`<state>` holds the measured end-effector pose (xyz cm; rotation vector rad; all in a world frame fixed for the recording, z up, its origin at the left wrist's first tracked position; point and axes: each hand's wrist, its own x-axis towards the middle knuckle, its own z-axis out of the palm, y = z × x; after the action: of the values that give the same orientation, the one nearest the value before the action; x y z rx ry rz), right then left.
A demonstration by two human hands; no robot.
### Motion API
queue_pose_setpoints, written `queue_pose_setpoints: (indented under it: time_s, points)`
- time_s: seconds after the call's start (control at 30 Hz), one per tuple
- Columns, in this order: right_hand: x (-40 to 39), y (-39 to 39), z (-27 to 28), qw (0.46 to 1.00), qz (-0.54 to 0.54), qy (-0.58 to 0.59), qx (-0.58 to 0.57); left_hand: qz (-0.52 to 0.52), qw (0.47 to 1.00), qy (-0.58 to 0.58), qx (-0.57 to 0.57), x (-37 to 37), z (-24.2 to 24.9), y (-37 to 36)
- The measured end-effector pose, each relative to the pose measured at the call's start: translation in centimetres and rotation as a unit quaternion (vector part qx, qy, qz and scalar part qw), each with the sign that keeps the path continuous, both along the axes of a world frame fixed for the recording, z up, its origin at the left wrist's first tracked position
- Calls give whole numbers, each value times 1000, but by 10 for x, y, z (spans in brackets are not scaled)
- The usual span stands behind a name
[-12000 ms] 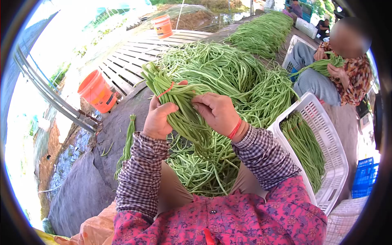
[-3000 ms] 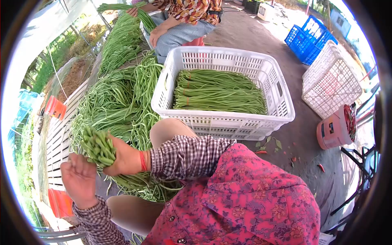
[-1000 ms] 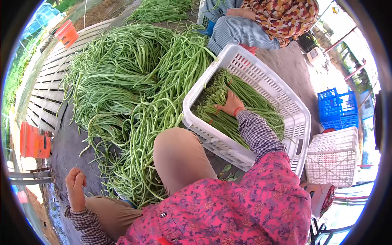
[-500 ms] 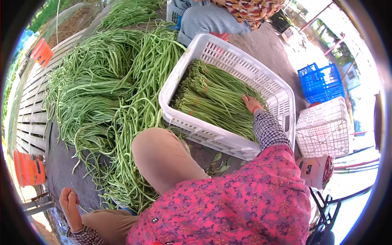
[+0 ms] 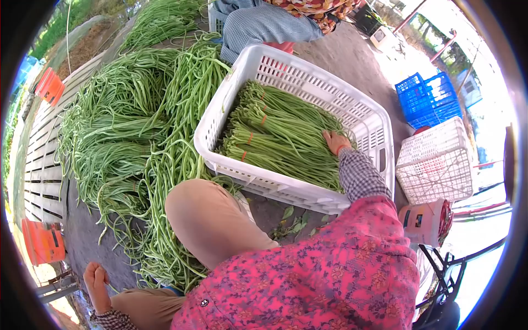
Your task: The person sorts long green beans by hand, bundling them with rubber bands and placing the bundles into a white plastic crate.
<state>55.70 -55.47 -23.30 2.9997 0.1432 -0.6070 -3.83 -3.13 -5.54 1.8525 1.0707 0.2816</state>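
Note:
My right hand point(image 5: 335, 142) lies on the long green beans point(image 5: 291, 129) inside a white plastic crate point(image 5: 258, 171), fingers stretched over their right-hand ends. The beans lie side by side in bundles, and orange bands show near their left ends. Over by my knee, away from the beans, my left hand point(image 5: 97, 283) is raised with its fingers curled in, and nothing shows in it. Left of the crate spreads a large heap of long beans point(image 5: 118, 121), some banded and some loose.
Across the crate sits another person in checked trousers point(image 5: 264, 30). A blue crate point(image 5: 432, 102) and a white crate point(image 5: 437, 159) stand to the right, with a pale bucket point(image 5: 421, 220) nearer me. Orange buckets point(image 5: 44, 242) are at the left by wooden slats point(image 5: 44, 165).
The view has shifted slightly, so the crate appears a little farther left. My right hand stays on the beans, its fingers slightly shifted. My left hand remains raised and curled.

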Motion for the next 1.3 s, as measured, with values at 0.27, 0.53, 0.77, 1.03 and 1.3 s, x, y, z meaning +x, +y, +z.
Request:
queue_pose_setpoints:
  time_s: [0.27, 0.53, 0.77, 1.03, 1.3]
  points:
    - [31, 41, 64, 998, -10, -56, -30, 46, 999, -3, -1, 14, -7, -2]
    - [127, -38, -63, 982, 91, -71, 147, 21, 998, 53, -3, 33, 10, -5]
    - [94, 47, 40, 963, 122, -192, -147, 60, 996, 46, -53, 37, 4, 28]
    - [79, -10, 35, 956, 141, 42, -256, 71, 972, 208, -79, 6, -40, 94]
    - [26, 31, 11, 928, 233, -285, 57, 51, 740, 605, 290, -24, -112, 179]
